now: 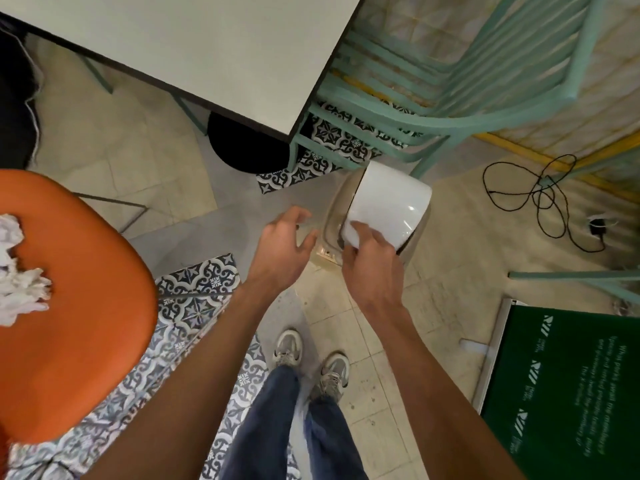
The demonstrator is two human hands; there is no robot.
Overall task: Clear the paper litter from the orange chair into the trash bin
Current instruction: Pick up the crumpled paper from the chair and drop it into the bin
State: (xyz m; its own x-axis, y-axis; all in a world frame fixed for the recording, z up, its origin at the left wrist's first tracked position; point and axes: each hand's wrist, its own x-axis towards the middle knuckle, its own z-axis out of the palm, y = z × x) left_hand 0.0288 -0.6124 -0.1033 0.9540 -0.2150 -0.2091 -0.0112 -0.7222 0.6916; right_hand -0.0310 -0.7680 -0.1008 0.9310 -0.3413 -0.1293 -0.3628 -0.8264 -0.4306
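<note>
Right hand (369, 261) hides part of bin lid (389, 206).

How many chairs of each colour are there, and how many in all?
Orange chair: 1
Teal chair: 1
Total: 2

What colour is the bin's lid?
White, glossy; the trash bin lid shows best in the head view, held by the right hand.

Crumpled paper (17, 271) lies on the chair (86, 323) at frame left; the trash bin (388, 209) stands at centre, below the table (194, 43).
</note>
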